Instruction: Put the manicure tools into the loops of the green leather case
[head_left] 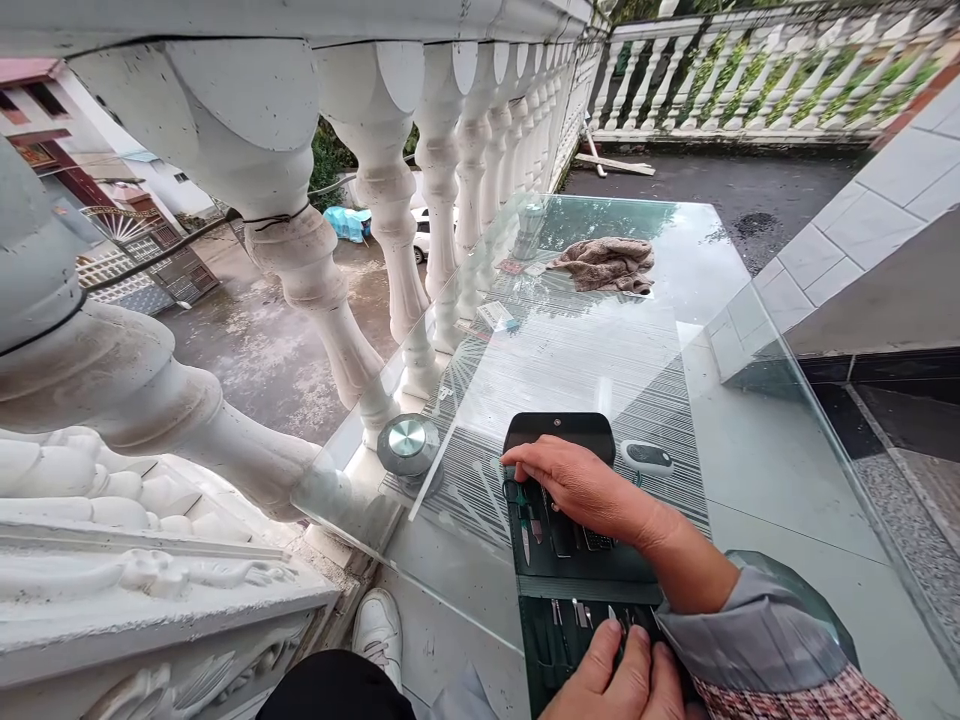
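A dark green manicure set case (581, 584) lies unfolded on the glass tabletop, its black flap (559, 430) with a snap stud at the far end. My right hand (577, 485) reaches across the upper panel, palm down, fingers stretched to the left and close together. Under and beside it show small scissors (512, 491), a pointed metal file (526, 545) and partly covered clippers (559, 530). Over the lower panel, my left hand (622, 675) has bent fingers at a row of slim metal tools (579, 612). What those fingers grip, if anything, is hidden.
A white and grey computer mouse (648, 458) sits right of the case. Farther along the glass table (757, 440) lie a crumpled brown cloth (609, 265) and a small box (497, 317). White balusters (300, 270) border the left side; a tiled wall (862, 220) stands right.
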